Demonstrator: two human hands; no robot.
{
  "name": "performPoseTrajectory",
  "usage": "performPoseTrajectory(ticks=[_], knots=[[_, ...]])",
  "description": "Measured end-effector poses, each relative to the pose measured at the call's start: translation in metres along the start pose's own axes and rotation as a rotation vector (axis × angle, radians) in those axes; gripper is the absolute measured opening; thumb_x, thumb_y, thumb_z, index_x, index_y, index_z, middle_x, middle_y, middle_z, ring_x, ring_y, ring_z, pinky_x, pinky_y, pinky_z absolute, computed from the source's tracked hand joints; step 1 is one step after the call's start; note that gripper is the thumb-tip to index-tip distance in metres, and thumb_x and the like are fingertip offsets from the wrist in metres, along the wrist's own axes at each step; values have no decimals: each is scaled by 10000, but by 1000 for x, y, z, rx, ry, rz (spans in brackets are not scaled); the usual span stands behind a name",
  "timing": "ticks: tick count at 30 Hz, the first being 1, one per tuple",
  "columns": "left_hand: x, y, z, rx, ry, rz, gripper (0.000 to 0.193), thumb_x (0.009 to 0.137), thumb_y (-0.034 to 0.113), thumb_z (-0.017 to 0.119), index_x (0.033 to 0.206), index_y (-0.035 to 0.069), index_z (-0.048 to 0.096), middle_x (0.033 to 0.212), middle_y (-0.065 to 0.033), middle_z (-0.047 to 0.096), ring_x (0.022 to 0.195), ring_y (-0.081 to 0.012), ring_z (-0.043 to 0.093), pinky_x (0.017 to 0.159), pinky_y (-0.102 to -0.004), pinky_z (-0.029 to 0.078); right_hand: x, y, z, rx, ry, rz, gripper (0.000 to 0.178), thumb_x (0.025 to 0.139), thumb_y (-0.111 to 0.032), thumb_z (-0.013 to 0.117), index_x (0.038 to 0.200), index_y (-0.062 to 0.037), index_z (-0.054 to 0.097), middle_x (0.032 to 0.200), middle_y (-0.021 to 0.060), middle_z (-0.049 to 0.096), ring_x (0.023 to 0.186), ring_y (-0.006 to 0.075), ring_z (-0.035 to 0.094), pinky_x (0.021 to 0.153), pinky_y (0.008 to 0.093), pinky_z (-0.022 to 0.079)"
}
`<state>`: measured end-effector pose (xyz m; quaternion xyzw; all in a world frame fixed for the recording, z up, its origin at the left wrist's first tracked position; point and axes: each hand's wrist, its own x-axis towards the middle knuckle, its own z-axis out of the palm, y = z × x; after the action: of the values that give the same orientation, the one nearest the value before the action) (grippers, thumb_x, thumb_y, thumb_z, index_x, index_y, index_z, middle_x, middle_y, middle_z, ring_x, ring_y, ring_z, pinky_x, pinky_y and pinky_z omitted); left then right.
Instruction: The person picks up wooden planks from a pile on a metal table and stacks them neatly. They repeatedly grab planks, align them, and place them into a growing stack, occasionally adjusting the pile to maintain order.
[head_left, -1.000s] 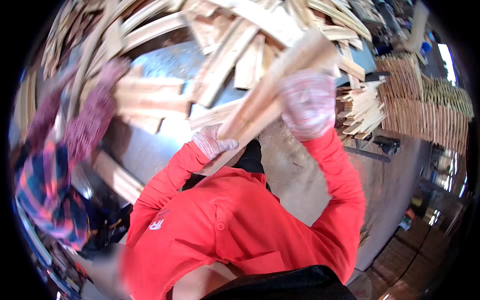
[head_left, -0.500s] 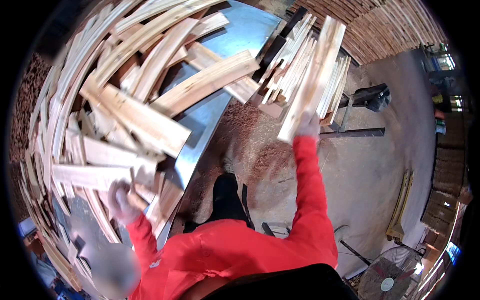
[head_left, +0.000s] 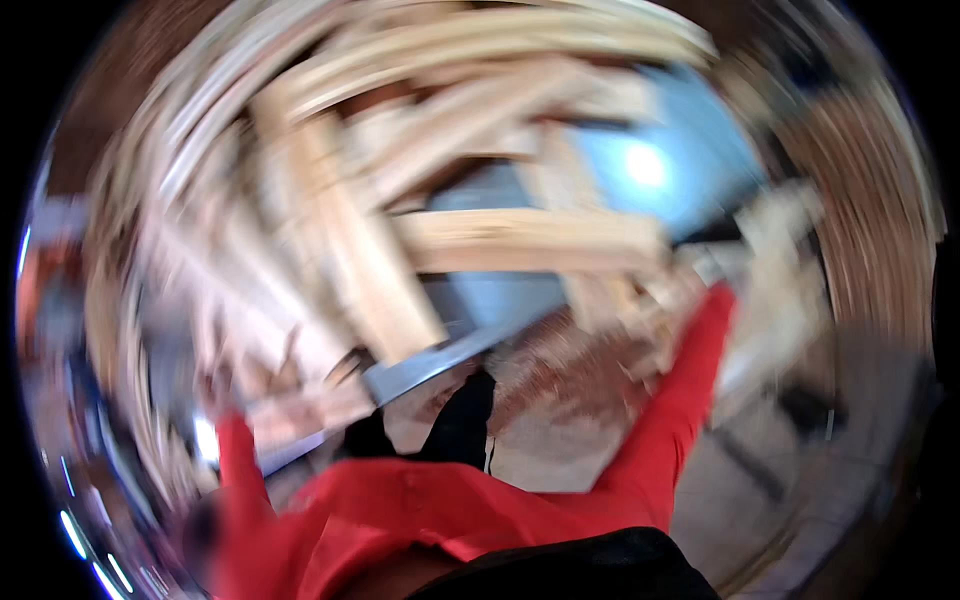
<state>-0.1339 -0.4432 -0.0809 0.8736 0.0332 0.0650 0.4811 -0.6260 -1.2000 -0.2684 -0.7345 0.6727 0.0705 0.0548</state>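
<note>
A jumble of pale sawn planks lies on a metal-topped table (head_left: 600, 165). My right hand (head_left: 708, 268), at the end of an outstretched red sleeve, is beside the right end of a short plank (head_left: 530, 240) lying across the table's near side. Blur hides its fingers, so whether it touches that plank cannot be told. My left hand (head_left: 214, 388) is low at the left, by the near-left planks (head_left: 310, 410). Its fingers are smeared too, and I see no clear grip. Another plank (head_left: 360, 260) slants toward the table's near edge between my hands.
A blurred stack of thin boards (head_left: 775, 280) stands to the right of the table. Reddish sawdust (head_left: 560, 370) covers the floor by the near edge. Long curved-looking boards (head_left: 500, 40) span the far side. A large pile of stacked timber (head_left: 865, 200) rises at the far right.
The view has swung left, bringing the table to the middle. My right hand has left the long board on the boards' stack and is now beside a plank's end at the table.
</note>
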Motion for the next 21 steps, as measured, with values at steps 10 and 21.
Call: performPoseTrajectory(ticks=[10, 21], knots=[[121, -7, -16, 1239, -189, 295, 1067, 580, 444, 797, 1451, 107, 281, 1400, -207, 401, 1317, -378, 378, 1065, -481, 352, -165, -96, -80, 394, 468, -322, 481, 909, -187, 532, 1351, -38, 413, 1233, 173, 517, 1059, 291, 575, 880, 376, 501], [172, 5, -128, 849, -648, 343, 870, 680, 315, 712, 1418, 87, 311, 1071, -182, 565, 1055, -353, 556, 906, -460, 434, -547, -525, -124, -92, 132, -1233, 1016, 639, -249, 783, 1481, -79, 241, 1444, 325, 287, 1325, 454, 334, 1098, 475, 314]])
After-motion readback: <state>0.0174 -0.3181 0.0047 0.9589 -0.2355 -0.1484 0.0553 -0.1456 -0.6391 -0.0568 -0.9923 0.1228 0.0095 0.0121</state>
